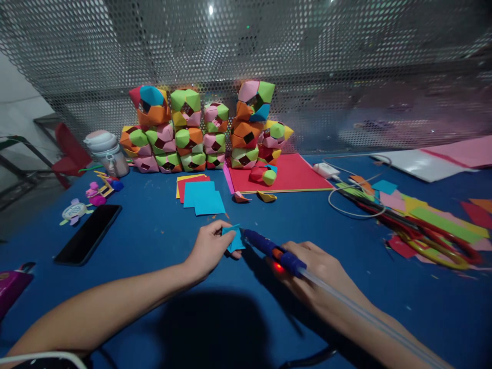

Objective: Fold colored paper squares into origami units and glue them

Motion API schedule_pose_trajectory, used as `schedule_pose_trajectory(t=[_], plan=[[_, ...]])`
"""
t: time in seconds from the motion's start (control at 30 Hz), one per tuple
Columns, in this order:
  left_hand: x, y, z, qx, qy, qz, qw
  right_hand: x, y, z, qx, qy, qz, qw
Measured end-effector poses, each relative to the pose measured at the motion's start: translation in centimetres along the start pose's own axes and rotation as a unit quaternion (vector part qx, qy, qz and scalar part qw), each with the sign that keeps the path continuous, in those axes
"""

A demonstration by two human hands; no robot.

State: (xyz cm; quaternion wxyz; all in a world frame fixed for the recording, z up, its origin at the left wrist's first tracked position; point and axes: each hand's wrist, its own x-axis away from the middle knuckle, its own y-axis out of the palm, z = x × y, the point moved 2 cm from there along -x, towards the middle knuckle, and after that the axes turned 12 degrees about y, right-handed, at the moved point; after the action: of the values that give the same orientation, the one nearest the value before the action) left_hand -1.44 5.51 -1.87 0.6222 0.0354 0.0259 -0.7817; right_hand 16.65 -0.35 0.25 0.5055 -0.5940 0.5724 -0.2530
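My left hand (209, 248) pinches a small piece of blue paper (235, 240) between thumb and fingers, just above the blue tabletop. In my right hand (319, 271) is a dark blue hot glue gun (265, 245) with an orange part and a glowing red light. Its nozzle points left and meets or nearly meets the paper's right edge; I cannot tell if they touch. A clear glue stick (346, 297) extends from the gun's back end over my forearm. Beyond the left hand lie blue paper squares (203, 197) overlapping red and yellow ones.
Stacked folded-paper balls (188, 138) stand along the mesh panel. Red sheets (303, 171) lie before them with two small folded pieces (266, 196). Scissors (430, 238), paper scraps (442, 218) and a white cable (342, 210) are right; a phone (89, 234) and a jar (105, 151) left.
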Motion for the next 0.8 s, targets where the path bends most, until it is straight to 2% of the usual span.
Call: schedule_pose_trajectory(t=[0.23,0.8], plan=[[0.10,0.11,0.35,-0.005,-0.006,-0.007,1.000,-0.02,0.02,0.00,-0.029,-0.002,-0.009,1.000],[0.08,0.06,0.15,-0.010,-0.009,-0.018,1.000,-0.24,-0.36,-0.69,-0.022,-0.019,0.023,0.999]])
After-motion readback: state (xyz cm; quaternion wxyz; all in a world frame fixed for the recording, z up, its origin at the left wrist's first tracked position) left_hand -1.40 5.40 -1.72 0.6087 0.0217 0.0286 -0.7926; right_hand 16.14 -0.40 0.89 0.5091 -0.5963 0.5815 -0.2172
